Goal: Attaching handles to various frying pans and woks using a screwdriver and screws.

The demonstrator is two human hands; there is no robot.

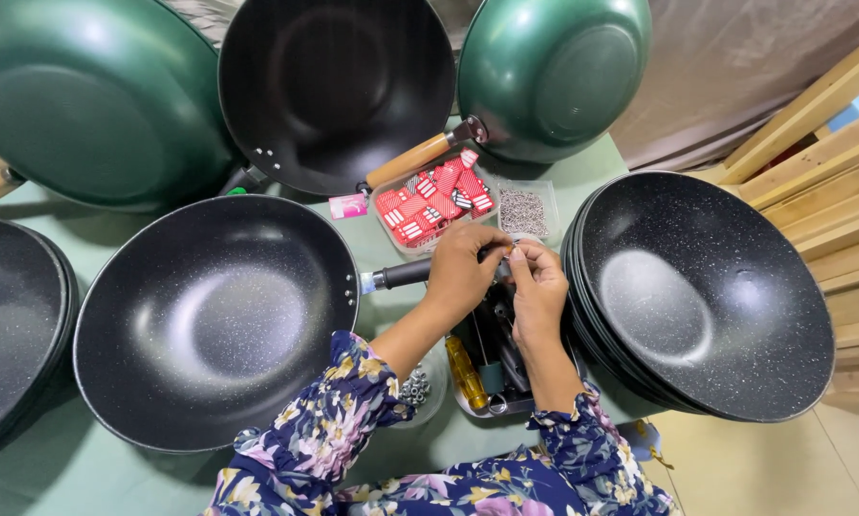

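Note:
A black speckled wok (pixel 210 320) lies on the green table in front of me, its black handle (pixel 401 275) pointing right. My left hand (pixel 463 268) is closed around the end of that handle. Touching the same handle tip, my right hand (pixel 536 287) pinches a small metal part whose shape I cannot make out. Both hands hover over a tray of tools (pixel 492 368) that holds a yellow-handled screwdriver (pixel 466 373).
A stack of black woks (pixel 707 296) sits at the right, more black pans (pixel 14 315) at the left. Behind stand two green woks (pixel 95 96) (pixel 554 72) and a black one (pixel 334 86) with a wooden handle. Clear trays hold red tags (pixel 429 205) and small screws (pixel 522 210). Wooden slats (pixel 831 162) are far right.

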